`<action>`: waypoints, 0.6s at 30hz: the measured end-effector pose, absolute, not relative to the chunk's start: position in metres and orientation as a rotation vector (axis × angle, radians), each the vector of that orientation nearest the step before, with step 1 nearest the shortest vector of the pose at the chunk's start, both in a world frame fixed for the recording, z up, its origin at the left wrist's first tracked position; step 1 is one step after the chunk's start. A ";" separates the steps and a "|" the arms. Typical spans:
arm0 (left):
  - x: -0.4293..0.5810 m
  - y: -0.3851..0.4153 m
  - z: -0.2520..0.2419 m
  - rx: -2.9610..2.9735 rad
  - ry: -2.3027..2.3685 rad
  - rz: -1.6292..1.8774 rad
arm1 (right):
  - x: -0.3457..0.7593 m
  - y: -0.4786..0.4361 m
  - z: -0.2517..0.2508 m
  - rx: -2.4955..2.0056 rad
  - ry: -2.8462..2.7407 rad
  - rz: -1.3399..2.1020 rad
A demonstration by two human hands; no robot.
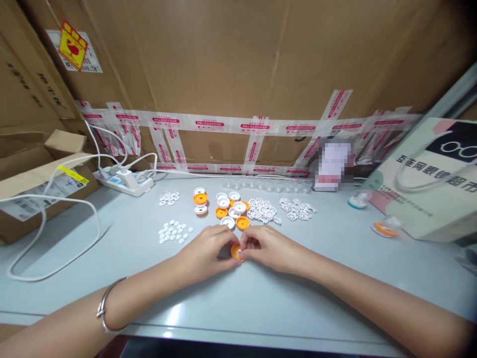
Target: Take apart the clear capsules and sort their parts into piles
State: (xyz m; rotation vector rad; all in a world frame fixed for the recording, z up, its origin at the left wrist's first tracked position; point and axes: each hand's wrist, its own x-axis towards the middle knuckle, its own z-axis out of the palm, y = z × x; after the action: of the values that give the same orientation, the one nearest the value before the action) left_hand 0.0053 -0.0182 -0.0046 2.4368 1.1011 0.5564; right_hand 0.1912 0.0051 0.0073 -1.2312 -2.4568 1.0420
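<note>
My left hand (213, 249) grips an orange round cap (236, 252) between thumb and fingers, low over the table's middle. Against the cap's right side my right hand (265, 247) is pinched; a small whitish piece shows at its fingertips, too small to make out. Just beyond my hands sits a cluster of white and orange round caps (243, 223). Left of it is a short row of similar caps (200, 199). White flower-shaped parts (262, 211) lie right of the cluster, with another pile (296, 209) beside them. Small white discs (173, 231) are spread at the left.
A power strip (128, 185) with white cables and an open carton (40, 199) stand left. Clear plastic pieces (278, 186) line the back. A phone (331, 164) leans there. Two domed items, teal (358, 200) and orange (385, 228), sit near a paper bag (432, 184).
</note>
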 end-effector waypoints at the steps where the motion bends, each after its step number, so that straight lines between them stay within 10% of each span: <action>1: 0.005 -0.018 -0.005 2.432 1.101 0.558 | 0.191 0.005 0.008 -1.218 -2.469 1.034; 18: 0.006 -0.020 -0.006 2.451 1.164 0.602 | 0.188 -0.005 0.008 -1.136 -2.614 0.472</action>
State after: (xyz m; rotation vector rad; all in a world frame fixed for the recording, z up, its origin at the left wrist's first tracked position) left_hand 0.0057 -0.0196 -0.0063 2.4513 1.1636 0.6018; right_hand 0.1880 -0.0049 0.0076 -1.1359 -2.6139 0.4715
